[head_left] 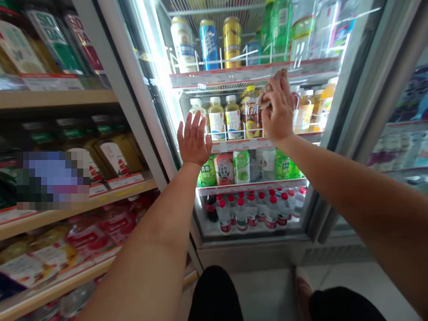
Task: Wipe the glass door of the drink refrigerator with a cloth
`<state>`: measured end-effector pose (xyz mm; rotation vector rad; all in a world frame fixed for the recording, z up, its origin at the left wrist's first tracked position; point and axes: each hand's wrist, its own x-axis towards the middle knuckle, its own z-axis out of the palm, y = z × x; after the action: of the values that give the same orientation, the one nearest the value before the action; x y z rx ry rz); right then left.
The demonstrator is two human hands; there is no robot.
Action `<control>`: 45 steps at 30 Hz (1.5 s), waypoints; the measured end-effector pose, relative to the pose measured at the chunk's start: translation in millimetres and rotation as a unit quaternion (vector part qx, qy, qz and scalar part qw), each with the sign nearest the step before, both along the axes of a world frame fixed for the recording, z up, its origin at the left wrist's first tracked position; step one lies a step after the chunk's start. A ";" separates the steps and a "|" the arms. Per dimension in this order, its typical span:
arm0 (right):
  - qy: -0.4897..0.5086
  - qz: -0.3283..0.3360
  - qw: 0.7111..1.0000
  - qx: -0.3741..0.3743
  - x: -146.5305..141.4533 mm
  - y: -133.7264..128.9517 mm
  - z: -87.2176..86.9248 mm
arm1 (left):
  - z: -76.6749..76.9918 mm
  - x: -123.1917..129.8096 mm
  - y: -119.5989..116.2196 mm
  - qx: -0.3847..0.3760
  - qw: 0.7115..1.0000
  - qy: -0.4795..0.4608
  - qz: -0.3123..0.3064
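My right hand [279,111] presses a crumpled light-brown cloth [266,96] to the glass door [247,245] of a lit drinks fridge. Fingers point upward over the cloth, just below the upper shelf's front strip. Lower and to the left, my left hand [195,140] is spread flat with its fingers apart, and it appears to rest on the same glass with nothing in it. Behind the left hand stand pale-labelled tea bottles [216,118]. A brown-labelled bottle with a yellow cap [250,111] stands just left of the right hand.
Inside the fridge are cans [232,42], green bottles [281,29], cartons [241,167] and red-capped water bottles [241,216]. A metal door frame [371,76] runs down the right. An open wooden shelf [56,99] with bottles stands close on the left. Tiled floor [267,290] lies below.
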<state>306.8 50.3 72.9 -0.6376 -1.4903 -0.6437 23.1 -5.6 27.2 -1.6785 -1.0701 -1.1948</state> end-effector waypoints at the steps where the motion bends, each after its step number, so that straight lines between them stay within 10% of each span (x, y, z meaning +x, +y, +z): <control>1: -0.011 0.006 1.000 0.002 -2.9 -0.5 -2.9 | 0.1 0.2 -0.3 0.000 1.000 0.000 -0.001; 10: -0.191 0.056 0.980 -0.003 -1.9 -12.7 -43.3 | -0.8 -1.5 2.0 0.007 1.000 0.006 0.006; 30: -0.154 0.069 0.985 -0.028 -30.0 -6.7 8.5 | -2.4 -4.0 6.0 0.026 0.999 0.025 0.023; 45: -0.259 0.046 0.965 0.017 -26.8 -8.9 -29.2 | -0.7 -1.2 1.1 0.015 1.000 0.009 -0.001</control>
<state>279.9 41.4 43.7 -0.3817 -1.9756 -0.8019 21.8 -4.5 26.4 -1.6650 -1.0346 -1.1889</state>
